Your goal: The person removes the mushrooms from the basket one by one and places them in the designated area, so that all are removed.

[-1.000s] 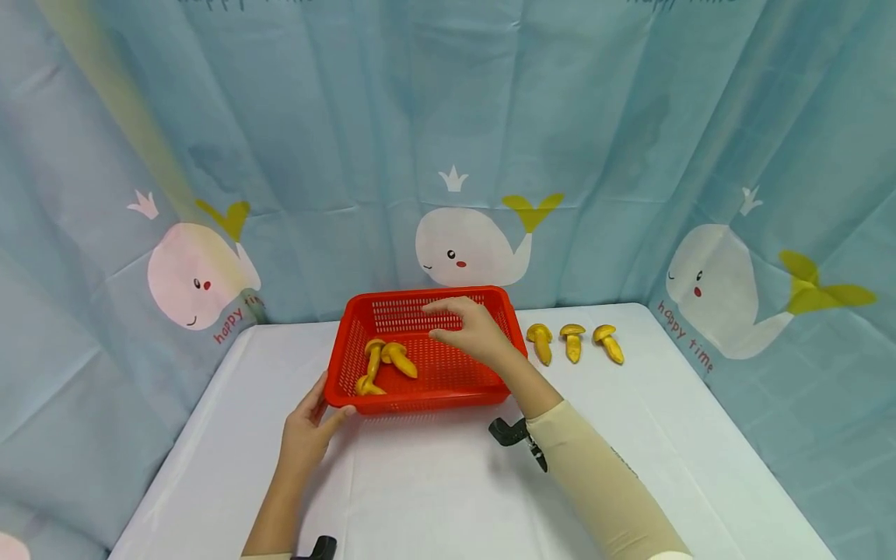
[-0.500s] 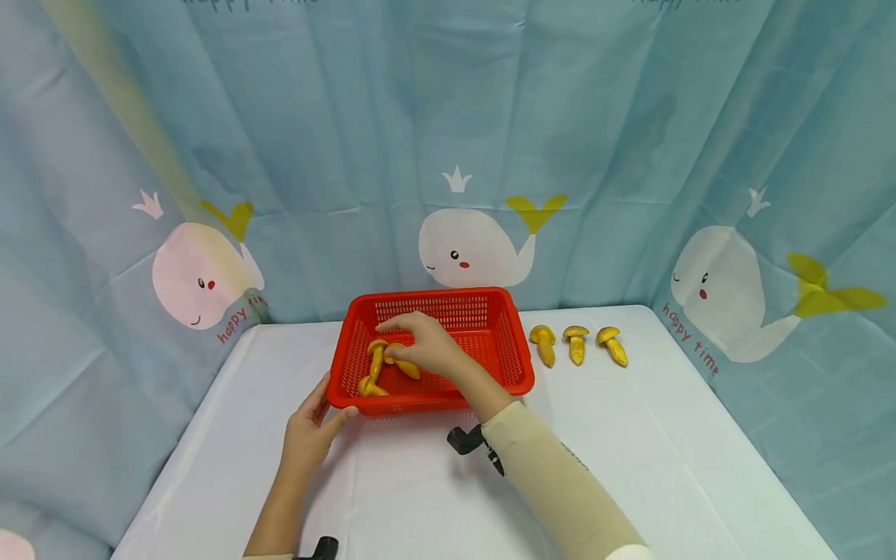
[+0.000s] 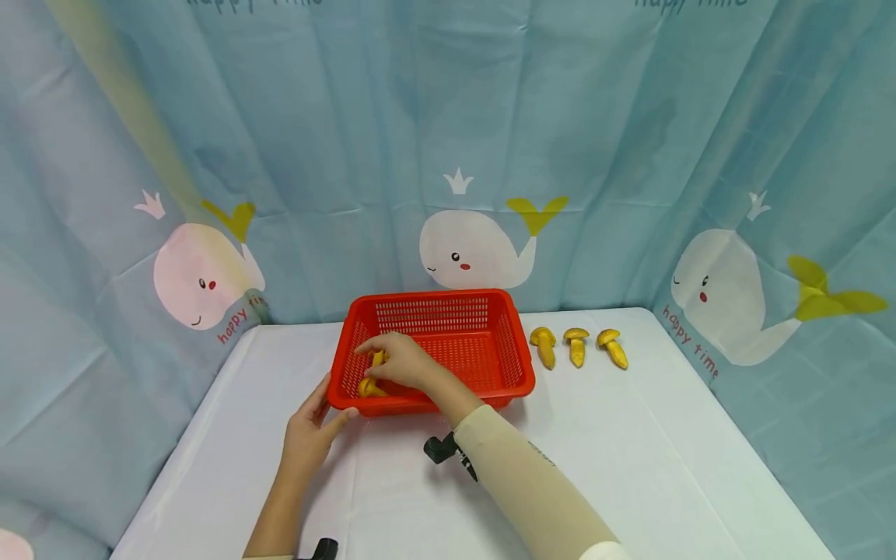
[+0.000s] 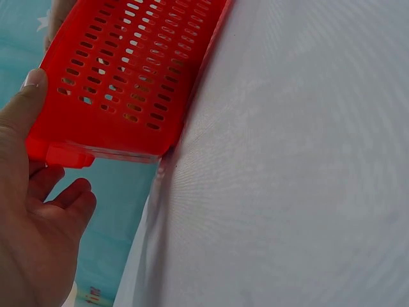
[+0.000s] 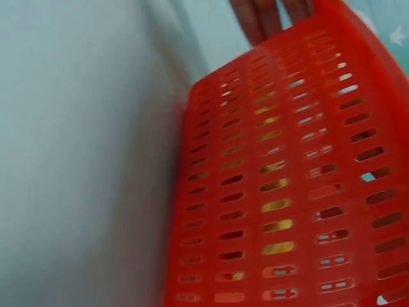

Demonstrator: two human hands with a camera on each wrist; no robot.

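Note:
A red slotted plastic basket (image 3: 469, 358) stands on the table. My left hand (image 3: 308, 432) grips its front left corner; in the left wrist view the thumb lies on the front wall and the fingers are at the side rim. Inside the left part of the basket my right hand (image 3: 404, 362) reaches down, thumb and index finger spread apart over the yellow toy mushrooms. One mushroom (image 3: 371, 387) lies at the front left corner, and part of another mushroom (image 3: 379, 358) shows between the fingers. The hand hides whatever lies under its palm. The right wrist view shows mostly the basket's front wall (image 5: 255, 185).
To the right of the basket, a left mushroom (image 3: 543, 348), a middle mushroom (image 3: 576, 347) and a right mushroom (image 3: 612, 348) lie in a row on the white tablecloth (image 3: 672, 435). A blue whale-print curtain (image 3: 595, 140) hangs behind and on both sides.
My right hand has moved left and down within the basket, from above its middle to the mushrooms at the left, covering one of them. The left hand stays at the corner.

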